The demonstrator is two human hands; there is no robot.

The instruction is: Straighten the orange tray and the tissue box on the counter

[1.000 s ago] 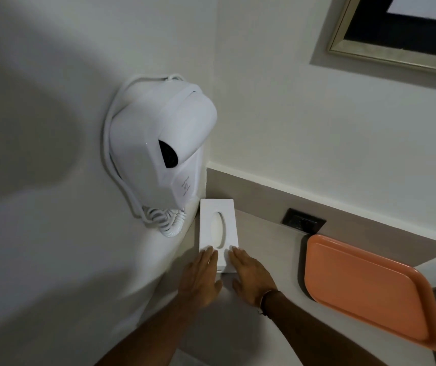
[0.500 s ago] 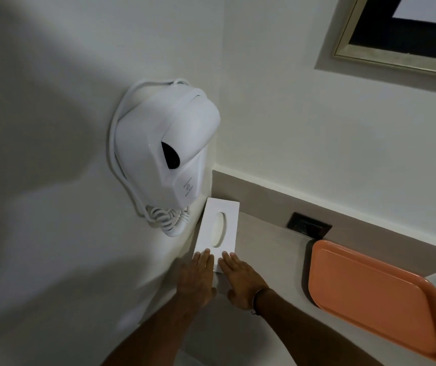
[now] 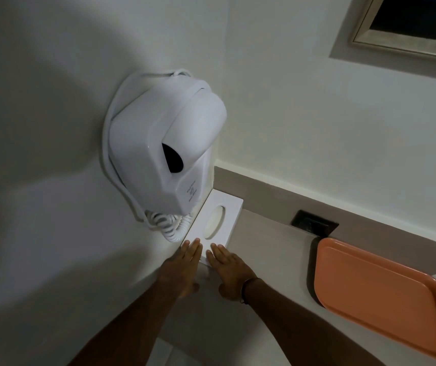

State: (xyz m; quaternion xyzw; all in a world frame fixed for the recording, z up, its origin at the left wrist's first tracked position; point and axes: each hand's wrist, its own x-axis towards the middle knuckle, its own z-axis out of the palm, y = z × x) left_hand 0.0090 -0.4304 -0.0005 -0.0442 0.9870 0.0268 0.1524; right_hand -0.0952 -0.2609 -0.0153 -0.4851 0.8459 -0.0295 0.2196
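Note:
A white tissue box with an oval slot lies on the counter, tucked into the back left corner under the wall dryer. My left hand and my right hand lie flat side by side, fingers straight, their fingertips resting on the box's near end. Neither hand grips anything. The orange tray lies empty on the counter at the right, apart from both hands, its long side angled to the back wall.
A white wall-mounted hair dryer with a coiled cord overhangs the box's left side. A black socket sits in the backsplash between box and tray. A framed mirror hangs at the upper right.
Both hands have pushed the tissue box back and left into the corner beneath the dryer. The tray has not moved on the counter.

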